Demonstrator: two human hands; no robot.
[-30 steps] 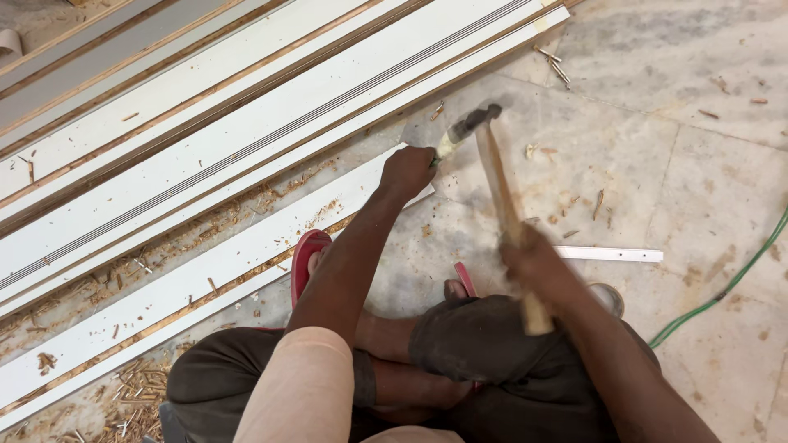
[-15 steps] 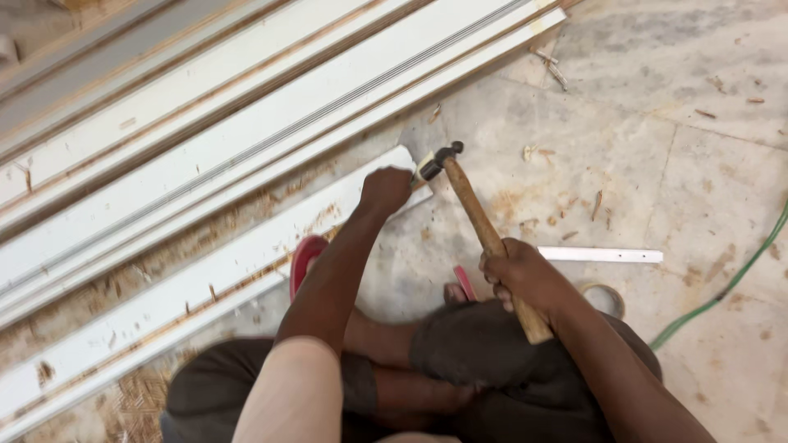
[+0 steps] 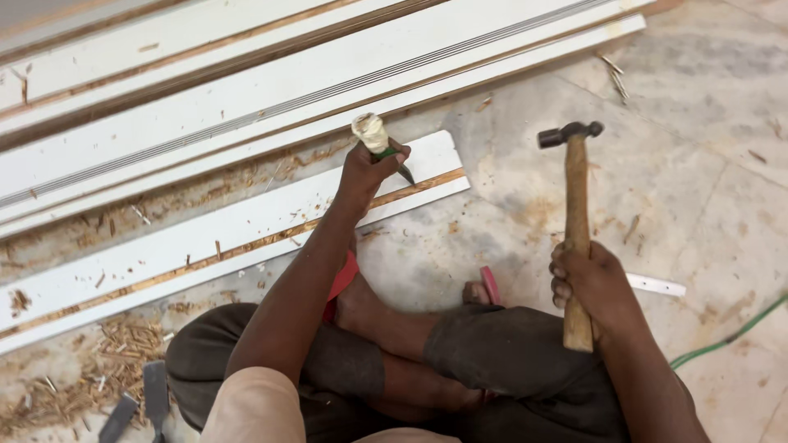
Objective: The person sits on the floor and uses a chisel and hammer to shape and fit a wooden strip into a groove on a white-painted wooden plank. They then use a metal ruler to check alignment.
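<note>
The left hand is closed around a chisel, whose green handle with a frayed, pale top sticks up out of the fist while the dark blade angles down to the end of a white board. That board lies on the floor in front of the person, with a strip of bare wood running along its length. The right hand is wrapped tight around the lower part of a hammer with a wooden handle; the hammer stands nearly upright, its dark metal head raised and well apart from the chisel top.

The person sits cross-legged on a stone floor, a red sandal showing under the left forearm. Beyond the worked board lie several longer white boards side by side, some with grooved faces. Wood chips are scattered on the floor at lower left, beside two flat grey tools. A short white strip and a green cable lie to the right.
</note>
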